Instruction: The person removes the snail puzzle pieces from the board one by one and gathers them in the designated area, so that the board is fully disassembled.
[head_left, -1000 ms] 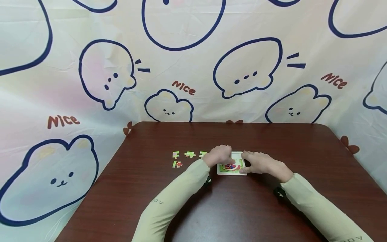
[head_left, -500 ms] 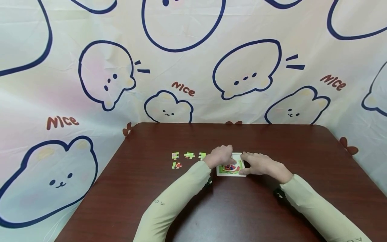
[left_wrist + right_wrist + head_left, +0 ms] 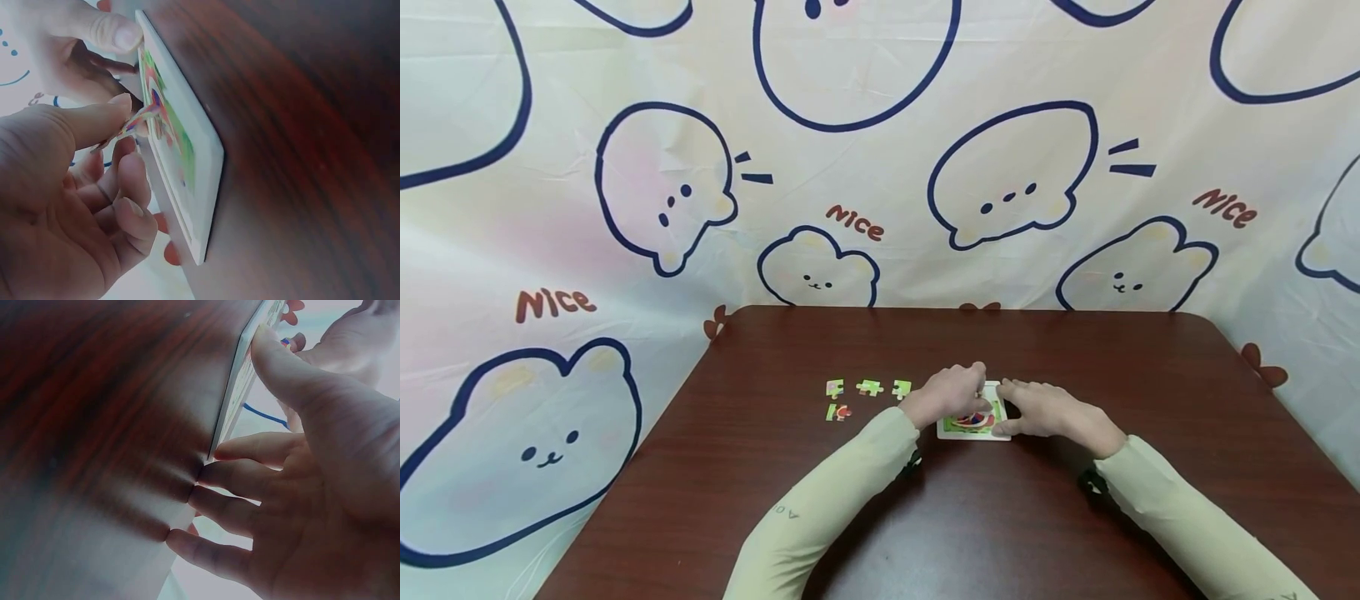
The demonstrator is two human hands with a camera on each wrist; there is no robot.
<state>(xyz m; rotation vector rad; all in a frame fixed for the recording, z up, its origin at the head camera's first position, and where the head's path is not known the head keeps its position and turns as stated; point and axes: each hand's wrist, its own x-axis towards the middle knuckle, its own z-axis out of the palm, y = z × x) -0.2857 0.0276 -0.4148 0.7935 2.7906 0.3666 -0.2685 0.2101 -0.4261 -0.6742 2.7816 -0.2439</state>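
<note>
A white-framed jigsaw tray [image 3: 955, 436] lies on the table, showing a picture in green, red and blue. Between thumb and fingertips my left hand [image 3: 946, 393] pinches a thin, colourful puzzle piece [image 3: 136, 120], tilted against the picture surface in the left wrist view. Its other fingers are loosely curled. At the tray's right side, my right hand [image 3: 1051, 408] rests with its thumb on the rim and its fingers extended, tips on the table, the index finger by the tray's corner. Part of the picture is hidden behind my left hand.
Left of the tray lie several loose puzzle pieces: one green piece [image 3: 835, 388], another [image 3: 870, 387], one beside my left hand [image 3: 901, 388], and a green-and-red one [image 3: 838, 412] nearer me. The brown table [image 3: 880, 342] backs onto a printed cloth [image 3: 902, 167].
My left hand has shifted slightly right and tilted over the tray, still pinching the puzzle piece. My right hand stays at the tray's right side. The loose pieces have not moved.
</note>
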